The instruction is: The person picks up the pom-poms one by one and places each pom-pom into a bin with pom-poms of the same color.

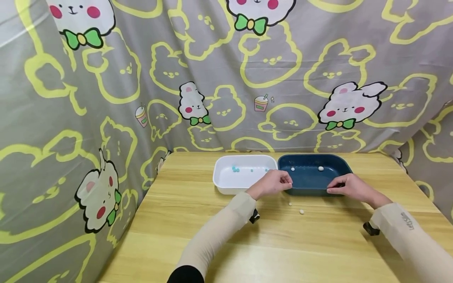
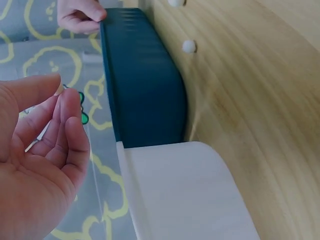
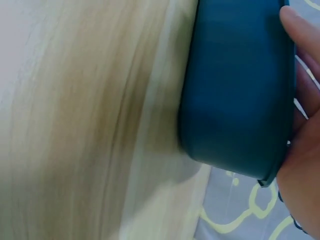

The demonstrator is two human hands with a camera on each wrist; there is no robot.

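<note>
My left hand point(image 1: 270, 184) is over the near side where the two trays meet. In the left wrist view, its thumb and forefinger pinch a small white ball point(image 2: 59, 90), mostly covered by the fingertips. With my right hand point(image 1: 355, 188) I hold the near right rim of the dark blue tray point(image 1: 304, 192), thumb on the outer side and fingers over the edge. Two white balls point(image 1: 321, 168) lie inside that tray. A white tray point(image 1: 226, 190) adjoins it on the left, with several small teal beads point(image 1: 236, 169) on its bottom.
On the wooden table point(image 1: 283, 251), two white balls point(image 1: 301, 212) lie in front of the blue tray. A grey patterned curtain point(image 1: 226, 70) hangs behind the table and along its left side.
</note>
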